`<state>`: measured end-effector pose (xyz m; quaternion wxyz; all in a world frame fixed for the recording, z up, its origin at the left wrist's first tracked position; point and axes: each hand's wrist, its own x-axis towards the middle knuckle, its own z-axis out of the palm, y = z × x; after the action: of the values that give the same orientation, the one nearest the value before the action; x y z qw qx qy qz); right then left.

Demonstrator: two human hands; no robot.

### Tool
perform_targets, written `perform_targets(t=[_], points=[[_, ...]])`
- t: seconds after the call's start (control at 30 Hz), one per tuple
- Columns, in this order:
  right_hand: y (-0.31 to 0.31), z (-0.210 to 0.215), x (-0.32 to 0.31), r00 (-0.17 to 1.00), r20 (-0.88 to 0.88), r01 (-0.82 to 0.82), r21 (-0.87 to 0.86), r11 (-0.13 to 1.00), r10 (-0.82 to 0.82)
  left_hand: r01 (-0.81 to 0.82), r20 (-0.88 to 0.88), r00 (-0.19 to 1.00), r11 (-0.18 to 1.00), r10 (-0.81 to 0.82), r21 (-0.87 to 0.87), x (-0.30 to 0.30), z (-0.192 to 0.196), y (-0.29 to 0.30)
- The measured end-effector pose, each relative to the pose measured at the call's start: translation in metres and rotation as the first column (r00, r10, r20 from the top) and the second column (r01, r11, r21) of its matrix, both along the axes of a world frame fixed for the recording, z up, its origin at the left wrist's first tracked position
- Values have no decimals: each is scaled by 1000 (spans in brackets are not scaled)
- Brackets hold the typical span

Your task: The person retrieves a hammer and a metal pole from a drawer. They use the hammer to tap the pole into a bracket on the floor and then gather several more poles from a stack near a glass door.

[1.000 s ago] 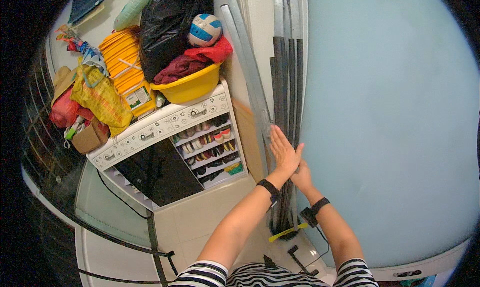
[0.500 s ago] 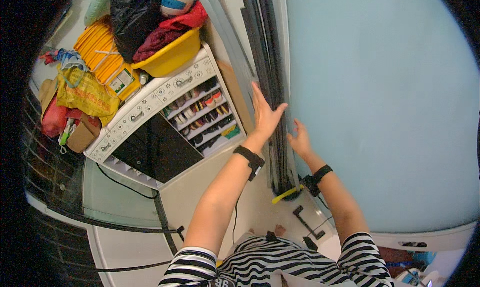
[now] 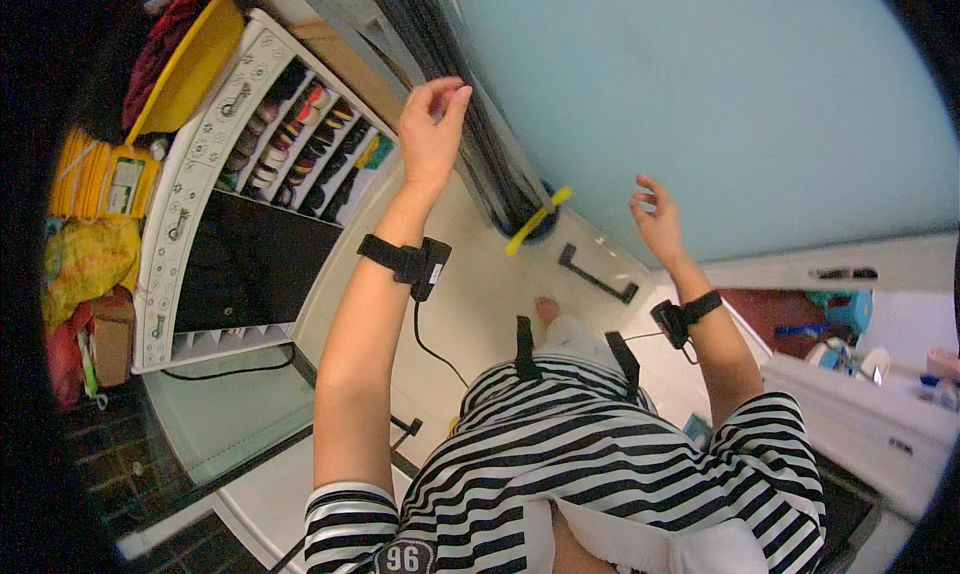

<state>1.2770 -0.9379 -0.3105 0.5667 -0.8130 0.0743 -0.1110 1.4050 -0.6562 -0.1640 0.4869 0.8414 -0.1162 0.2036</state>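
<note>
The pale blue wall (image 3: 700, 104) fills the right of your view, and everything places off the bundle of long dark rods (image 3: 460, 104) leaning against its left edge. Left of that bundle stands the white cabinet (image 3: 200, 184), its cubbies packed with small colourful items and a black panel set in its front, with a yellow basin (image 3: 195, 69) on top holding red cloth. Further left of the cabinet there's a yellow bag (image 3: 85, 259) and a stack of yellow folders (image 3: 85, 169).

Your left hand (image 3: 432, 134) is raised right in front of the bundle, overlapping the rods in view. Its fingers (image 3: 455, 92) are curled loosely, thumb and fingertips drawn near each other at the top, but I can't tell whether they're pinching a rod or just brushing it. A black wrist strap with a cable sits on that forearm.

Your right hand (image 3: 657, 219) hangs well to the right of the bundle, out in front of the wall, fingers spread and slightly bent, holding nothing. It wears a black strap too.

At the bundle's foot, a yellow tie (image 3: 537, 220) sticks out across the rods. Just right of that, a black handle-shaped bracket (image 3: 597, 273) lies on the pale floor.
</note>
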Motion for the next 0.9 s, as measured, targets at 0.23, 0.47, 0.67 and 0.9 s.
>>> perform_targets(t=[0.23,0.47,0.67,0.9], points=[[-64,-42,-138,948,-296,85,-133,987,-121,131,-468,852,961,-234,-242,-80,-65,-1],[-78,-70,-195,832,-549,-22,111,994,80,53,-557,816,980,-153,-191,-144,-133,8],[-82,-157,-190,700,-622,-404,61,912,352,-144,-524,851,975,35,-169,-223,-187,35],[-133,-254,-217,436,-742,-378,361,852,509,-366,-629,761,905,158,-216,-307,-231,-29]])
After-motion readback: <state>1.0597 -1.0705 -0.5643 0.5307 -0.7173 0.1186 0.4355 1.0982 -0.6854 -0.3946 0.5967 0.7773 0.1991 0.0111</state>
